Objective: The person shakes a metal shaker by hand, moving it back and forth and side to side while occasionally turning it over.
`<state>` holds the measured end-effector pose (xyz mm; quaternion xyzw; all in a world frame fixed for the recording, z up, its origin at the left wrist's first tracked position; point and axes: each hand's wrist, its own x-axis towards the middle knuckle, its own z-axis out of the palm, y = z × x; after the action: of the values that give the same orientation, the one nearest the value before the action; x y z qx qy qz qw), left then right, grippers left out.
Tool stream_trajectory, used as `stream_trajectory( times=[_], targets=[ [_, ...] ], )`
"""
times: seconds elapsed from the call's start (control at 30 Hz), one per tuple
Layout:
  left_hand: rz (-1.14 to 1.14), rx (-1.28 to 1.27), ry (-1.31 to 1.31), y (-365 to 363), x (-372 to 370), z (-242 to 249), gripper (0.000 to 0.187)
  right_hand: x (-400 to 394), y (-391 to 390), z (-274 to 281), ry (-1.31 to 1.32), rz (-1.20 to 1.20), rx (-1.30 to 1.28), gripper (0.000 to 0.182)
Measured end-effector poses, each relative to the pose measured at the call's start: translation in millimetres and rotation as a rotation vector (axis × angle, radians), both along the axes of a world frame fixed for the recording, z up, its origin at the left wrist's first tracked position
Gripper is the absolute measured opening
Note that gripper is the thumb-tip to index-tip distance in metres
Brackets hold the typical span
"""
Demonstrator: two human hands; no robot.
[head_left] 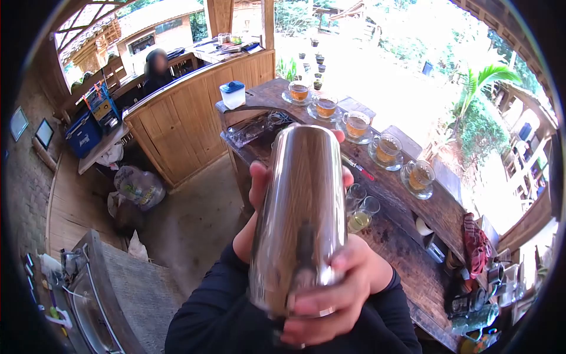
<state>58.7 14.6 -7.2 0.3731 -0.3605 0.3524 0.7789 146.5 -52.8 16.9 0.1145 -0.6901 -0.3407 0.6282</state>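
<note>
Both hands, left hand (pixel 262 197) and right hand (pixel 339 295), clasp the steel shaker (pixel 300 218), clear of the counter's (pixel 407 248) edge.

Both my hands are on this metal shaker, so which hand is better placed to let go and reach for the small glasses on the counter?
Probably the right hand: the small glasses stand on its side, while the left hand grips the shaker's far end.

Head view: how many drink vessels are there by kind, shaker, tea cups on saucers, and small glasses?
Steel shaker, held in both hands: 1
Tea cups on saucers: 5
Small glasses behind the shaker: 2
Total: 8
</note>
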Motion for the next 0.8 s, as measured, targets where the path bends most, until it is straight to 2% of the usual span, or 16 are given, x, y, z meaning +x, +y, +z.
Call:
stream_trajectory(
  times=[0.03,0.1,0.17,0.27,0.3,0.37,0.4,0.43,0.5,0.53,0.57,0.63,0.7,0.73,0.77,0.8],
  targets=[
    [0.001,-0.001,0.003,13.2,1.0,-11.6,0.068,3.7,6.2,-4.7,-0.003,-0.052,-0.256,0.024],
    [0.069,-0.566,0.269,29.2,2.3,-34.5,0.063,9.4,18.4,-15.1,-0.006,-0.158,-0.773,0.034],
    [-0.042,-0.586,0.192,25.2,2.8,-51.0,0.061,4.6,43.8,-13.0,0.203,-0.147,-0.933,0.039],
    [-0.378,-0.594,-0.047,27.8,8.5,-56.0,0.054,8.8,16.3,3.8,0.042,-0.087,-0.722,0.029],
    [-0.378,-0.597,-0.053,19.0,3.1,-38.7,0.054,3.9,0.2,2.3,0.036,-0.087,-0.725,0.029],
    [-0.114,-0.276,0.215,-7.2,-15.3,11.3,0.079,-8.3,-21.7,-2.5,-0.058,-0.016,-0.228,0.029],
    [0.094,-0.075,-0.092,-10.6,4.1,10.9,0.082,-9.3,-7.2,-2.6,-0.044,0.021,-0.023,0.031],
    [0.095,-0.074,-0.09,-1.3,1.8,4.4,0.082,-9.0,9.0,-3.5,-0.026,0.057,0.181,0.033],
    [-0.115,-0.381,0.245,21.0,-5.2,-11.9,0.083,-1.1,10.2,-6.8,0.051,-0.129,-0.279,0.037],
    [0.045,-0.565,0.286,19.9,2.6,-16.3,0.075,11.3,14.3,-5.2,-0.052,-0.095,-0.876,0.039],
    [0.045,-0.561,0.292,17.4,1.6,-16.3,0.075,7.0,33.6,-4.0,0.032,-0.109,-0.815,0.041],
    [-0.024,-0.534,0.299,11.2,0.2,-13.2,0.078,9.0,25.5,0.8,0.207,-0.113,-1.013,0.048],
    [-0.095,-0.505,0.305,6.9,-1.3,-8.3,0.081,16.8,-3.4,16.0,-0.089,-0.209,-0.726,0.041],
    [-0.127,-0.503,0.299,3.4,-2.2,-8.0,0.083,11.3,-16.6,9.7,-0.125,-0.301,-0.568,0.031],
    [-0.158,-0.498,0.293,1.1,-2.0,-6.5,0.085,12.8,-15.6,10.2,-0.133,-0.3,-0.568,0.031],
    [-0.137,-0.203,0.14,-0.9,4.4,-3.2,0.094,14.9,-14.3,9.8,-0.128,-0.288,-0.592,0.03]
  ],
)
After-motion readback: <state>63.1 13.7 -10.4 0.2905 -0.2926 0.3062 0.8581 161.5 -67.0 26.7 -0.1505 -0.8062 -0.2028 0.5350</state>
